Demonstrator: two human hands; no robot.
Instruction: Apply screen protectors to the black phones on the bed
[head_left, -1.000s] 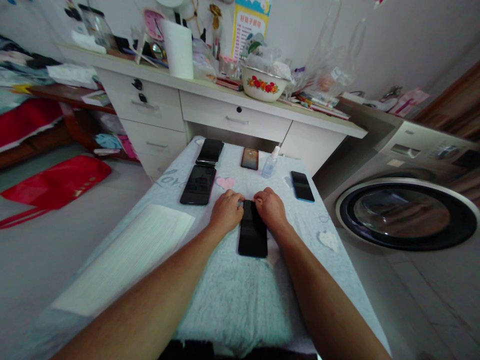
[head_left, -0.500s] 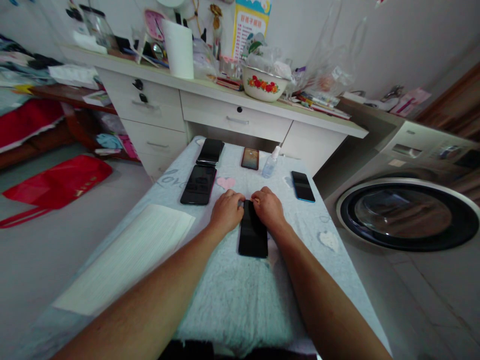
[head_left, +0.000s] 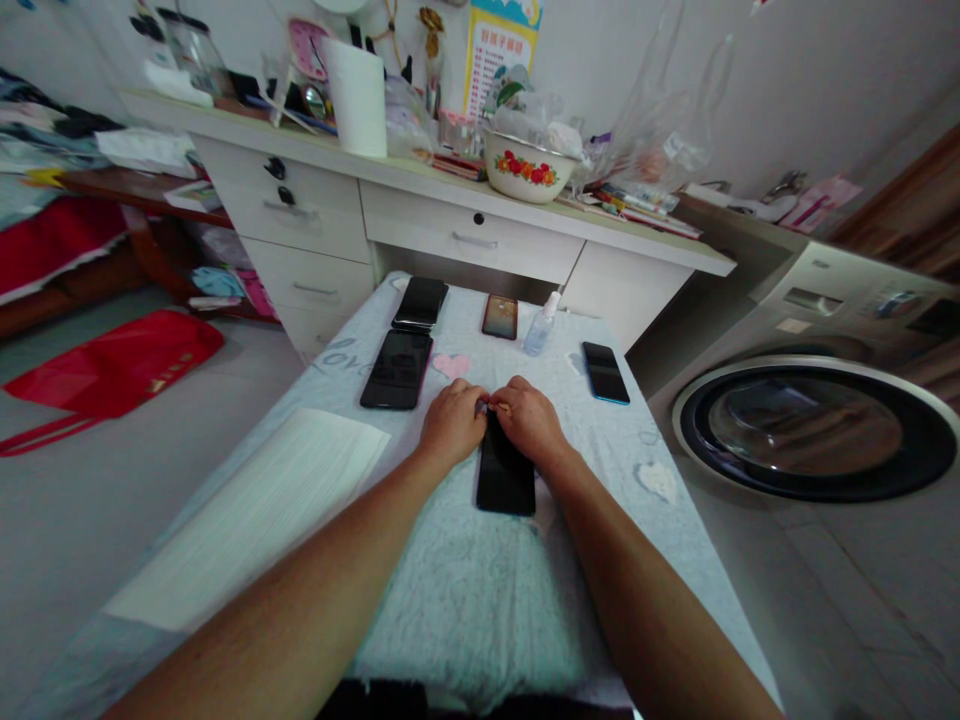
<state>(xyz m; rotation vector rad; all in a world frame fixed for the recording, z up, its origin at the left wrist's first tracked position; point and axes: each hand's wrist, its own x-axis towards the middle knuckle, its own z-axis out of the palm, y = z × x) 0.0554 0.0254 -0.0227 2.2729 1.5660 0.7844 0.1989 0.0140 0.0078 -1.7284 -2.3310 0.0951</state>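
A black smartphone [head_left: 507, 470] lies flat on the cloth-covered table, its screen up and its far end partly covered by my fingers. My left hand [head_left: 454, 420] is closed at its far left corner, thumb and fingers gripping the edge. Fingers curled in a pinch, my right hand [head_left: 528, 418] rests over the far end of the screen, close to the left fingertips. Whatever is between the right fingertips is too small or hidden to tell.
Around lie a dark phone [head_left: 397, 370], a black phone stack [head_left: 421, 303], a brown-backed phone [head_left: 500, 316] and a blue-edged phone [head_left: 606, 373]. A clear spray bottle [head_left: 540, 328] stands at the back. A white sheet [head_left: 255, 520] lies left; a washing machine [head_left: 817, 300] stands right.
My right hand has shifted left along the phone's far end, towards my left fingertips, covering more of the screen. The left hand and the phone have hardly moved.
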